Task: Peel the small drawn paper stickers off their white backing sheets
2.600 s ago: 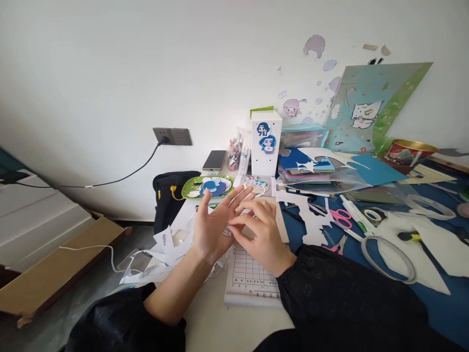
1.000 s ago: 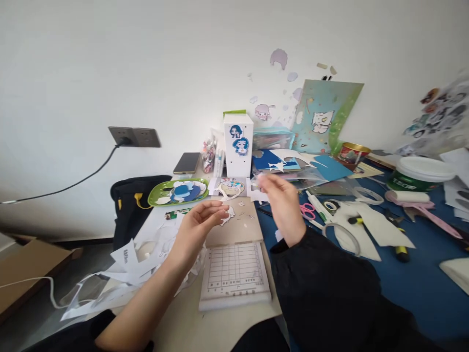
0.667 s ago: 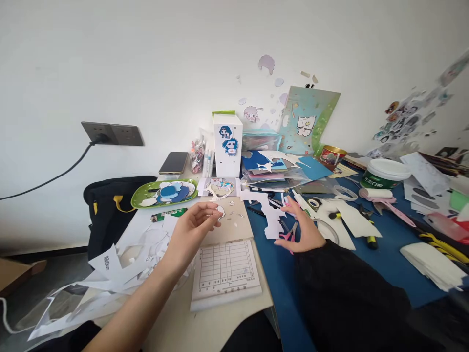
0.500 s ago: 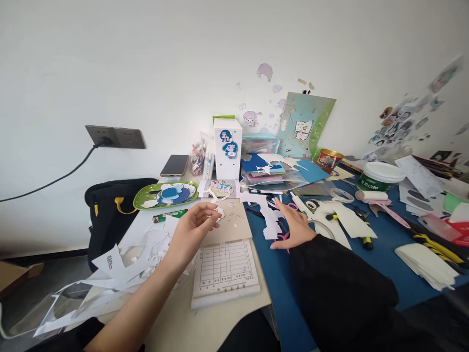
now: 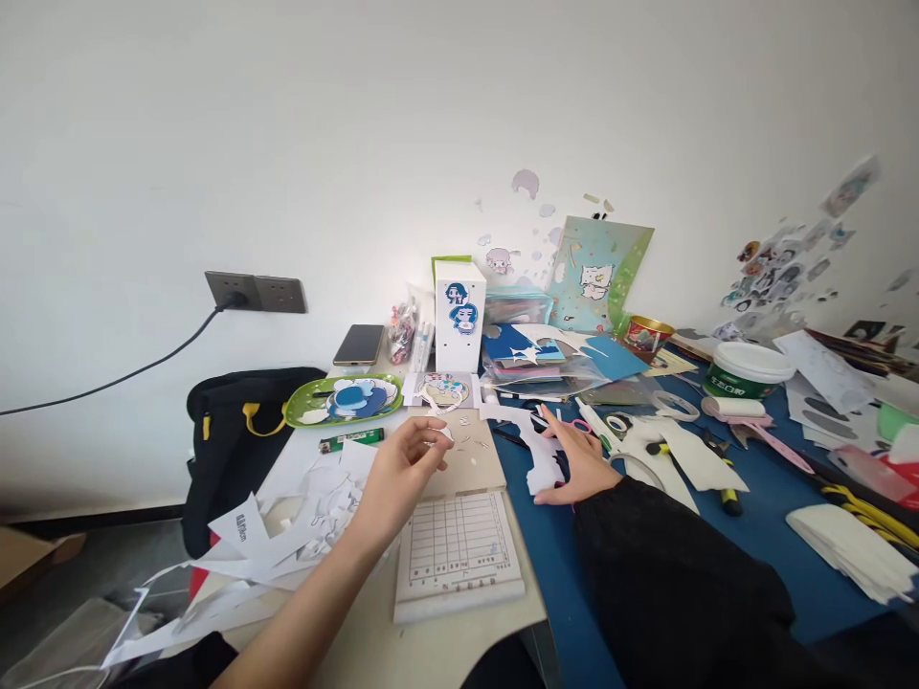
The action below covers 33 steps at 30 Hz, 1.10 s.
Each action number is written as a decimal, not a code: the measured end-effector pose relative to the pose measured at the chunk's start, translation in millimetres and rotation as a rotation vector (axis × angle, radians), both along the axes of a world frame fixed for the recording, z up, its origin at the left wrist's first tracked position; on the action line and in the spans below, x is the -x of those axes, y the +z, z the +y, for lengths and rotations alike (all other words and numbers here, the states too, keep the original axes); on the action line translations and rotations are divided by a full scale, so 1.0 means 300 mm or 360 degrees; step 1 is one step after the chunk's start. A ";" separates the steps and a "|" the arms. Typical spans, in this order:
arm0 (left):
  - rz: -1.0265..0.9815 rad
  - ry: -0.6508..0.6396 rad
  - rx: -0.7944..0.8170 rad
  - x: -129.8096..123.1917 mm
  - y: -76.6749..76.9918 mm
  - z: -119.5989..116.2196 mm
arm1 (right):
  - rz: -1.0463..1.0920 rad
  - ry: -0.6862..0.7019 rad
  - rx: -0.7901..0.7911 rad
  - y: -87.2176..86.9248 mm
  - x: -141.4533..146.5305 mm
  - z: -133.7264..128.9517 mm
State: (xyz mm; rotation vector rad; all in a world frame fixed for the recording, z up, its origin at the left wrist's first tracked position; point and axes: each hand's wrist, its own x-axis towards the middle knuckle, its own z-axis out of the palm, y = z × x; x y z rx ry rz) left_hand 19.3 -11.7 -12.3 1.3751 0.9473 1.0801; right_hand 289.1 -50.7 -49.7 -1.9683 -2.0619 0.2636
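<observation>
Nearest the wearer, a printed pad (image 5: 459, 553) lay on the pale tabletop, its gridded sheet facing up. Just beyond its left edge, the left hand (image 5: 406, 474) hung with fingers curled in and thumb close to the fingertips; whether anything was pinched there could not be told. A small white cutout (image 5: 440, 433) showed partly behind those fingertips, above the brown board (image 5: 475, 464), where tiny slivers were scattered. To the left spread a heap of white paper scraps (image 5: 326, 507). On the blue surface (image 5: 529, 545) to the right, the right hand (image 5: 578, 461) was spread wide, gripping nothing visibly: the thumb reached the near end of a jagged white paper sheet (image 5: 544, 461), while the index finger arched above its right side, so the sheet lay mostly left of the palm and between thumb and finger. Contact there was unclear. A pink scissor handle (image 5: 582, 425) peeked out just past the knuckles. Farther back stood a green tray (image 5: 293, 410) of blue and white cutouts, a stickered white box (image 5: 459, 352) and, against the wall, a patterned panel (image 5: 583, 258).
</observation>
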 end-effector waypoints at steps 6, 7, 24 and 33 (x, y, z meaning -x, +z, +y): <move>0.0004 -0.0027 -0.0042 0.002 -0.021 0.004 | 0.0039 0.0012 -0.0157 -0.013 -0.011 -0.032; 0.0010 -0.0031 -0.0050 0.001 -0.023 0.003 | 0.0050 0.0014 -0.0184 -0.014 -0.016 -0.039; 0.0155 -0.0110 -0.0114 -0.008 -0.035 0.001 | 0.0277 0.0021 -0.0611 0.005 -0.001 -0.066; 0.0037 -0.0340 -0.0251 -0.012 0.005 -0.049 | 0.0158 0.0291 -0.1070 0.156 0.229 0.000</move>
